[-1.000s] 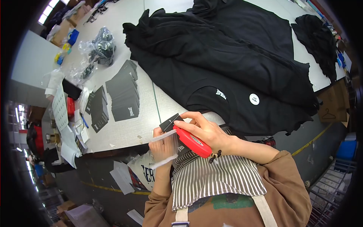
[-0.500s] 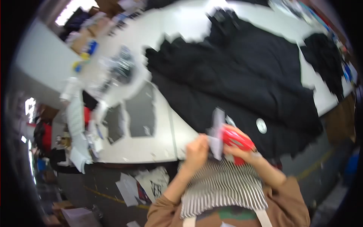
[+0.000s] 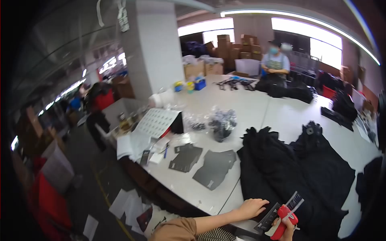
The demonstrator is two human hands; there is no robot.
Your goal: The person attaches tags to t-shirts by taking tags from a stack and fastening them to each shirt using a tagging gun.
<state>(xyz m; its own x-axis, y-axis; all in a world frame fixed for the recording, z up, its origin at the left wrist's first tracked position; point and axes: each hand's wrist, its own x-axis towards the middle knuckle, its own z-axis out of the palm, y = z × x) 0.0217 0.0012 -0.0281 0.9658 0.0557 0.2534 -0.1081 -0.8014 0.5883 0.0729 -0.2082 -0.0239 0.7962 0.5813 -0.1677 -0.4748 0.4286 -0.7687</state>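
Right hand (image 3: 288, 230) wrapped round red tagging gun (image 3: 284, 211), left hand (image 3: 250, 209) apparently unloaded, fingers loose near black garment (image 3: 297, 168); fastener strip (image 3: 296, 203) might snag cloth if gun dips.

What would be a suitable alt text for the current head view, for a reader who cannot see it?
A red handheld tool is in a person's right-hand grip near black clothing on a pale table, with the left-hand grip close by. Dark cards lie left of the clothing, and another person stands farther back.
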